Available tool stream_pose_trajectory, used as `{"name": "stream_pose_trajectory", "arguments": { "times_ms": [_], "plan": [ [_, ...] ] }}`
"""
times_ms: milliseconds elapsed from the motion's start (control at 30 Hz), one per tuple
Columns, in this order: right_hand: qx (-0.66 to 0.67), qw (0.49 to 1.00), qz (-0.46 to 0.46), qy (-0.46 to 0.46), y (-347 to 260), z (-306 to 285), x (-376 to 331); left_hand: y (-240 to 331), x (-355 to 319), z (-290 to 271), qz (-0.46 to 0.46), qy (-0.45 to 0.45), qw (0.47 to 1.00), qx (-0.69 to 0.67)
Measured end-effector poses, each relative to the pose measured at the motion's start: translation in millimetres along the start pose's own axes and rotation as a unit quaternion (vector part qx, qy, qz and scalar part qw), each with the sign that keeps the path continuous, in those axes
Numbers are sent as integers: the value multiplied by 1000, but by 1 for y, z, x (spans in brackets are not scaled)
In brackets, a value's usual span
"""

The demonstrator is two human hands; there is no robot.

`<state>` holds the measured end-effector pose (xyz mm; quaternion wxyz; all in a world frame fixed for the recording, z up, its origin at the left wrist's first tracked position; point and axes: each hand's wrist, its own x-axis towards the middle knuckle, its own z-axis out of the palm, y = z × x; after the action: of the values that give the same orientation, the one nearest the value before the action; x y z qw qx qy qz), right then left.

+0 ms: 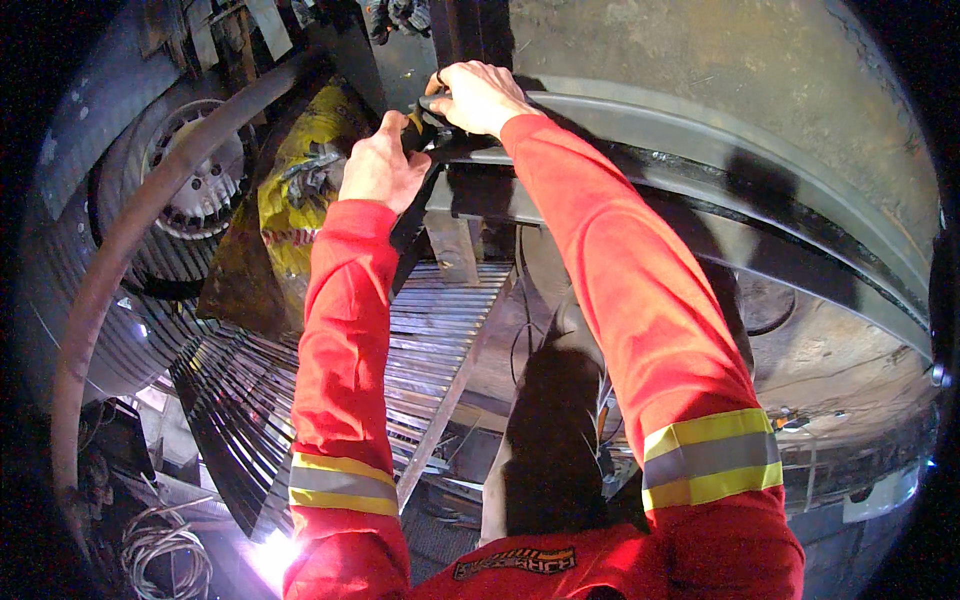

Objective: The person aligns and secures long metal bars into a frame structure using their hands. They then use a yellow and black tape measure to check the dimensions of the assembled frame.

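My left hand [385, 165] is closed around a small black-and-yellow tool [414, 122], mostly covered by the fingers, so its kind does not show. Just to the right and farther out, my right hand [480, 98] curls its fingers over something dark beside that tool; what it grips is hidden. Both hands are close together at the left end of long dark metal bars [700, 180], which run off to the right and look bent in this view. Under that end a short metal block [453, 248] shows.
A slatted metal grate [445, 310] lies below my arms. On the left are a stained yellow sack [300, 190], a wheel [200, 170] and a thick rusty pipe [130, 210]. Coiled cable [165, 555] lies lower left, near a bright glare. A large metal sheet [700, 50] spans the far right.
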<state>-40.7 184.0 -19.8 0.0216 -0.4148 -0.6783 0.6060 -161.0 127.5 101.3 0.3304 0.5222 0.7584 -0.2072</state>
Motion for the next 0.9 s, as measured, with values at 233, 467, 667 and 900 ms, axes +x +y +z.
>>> {"name": "stream_pose_trajectory", "arguments": {
  "times_ms": [233,467,667,900],
  "plan": [
    [-11,1000,-10,-2,-1,2,0,7,14,10,-64,-37,997,26],
    [-13,1000,-4,-2,1,0,0,5,10,5,-19,-67,996,63],
    [-21,1000,0,-15,-1,2,0,16,20,11,-51,-67,994,66],
    [-19,1000,-14,8,2,2,0,10,13,9,-22,-67,995,65]
  ]
}}
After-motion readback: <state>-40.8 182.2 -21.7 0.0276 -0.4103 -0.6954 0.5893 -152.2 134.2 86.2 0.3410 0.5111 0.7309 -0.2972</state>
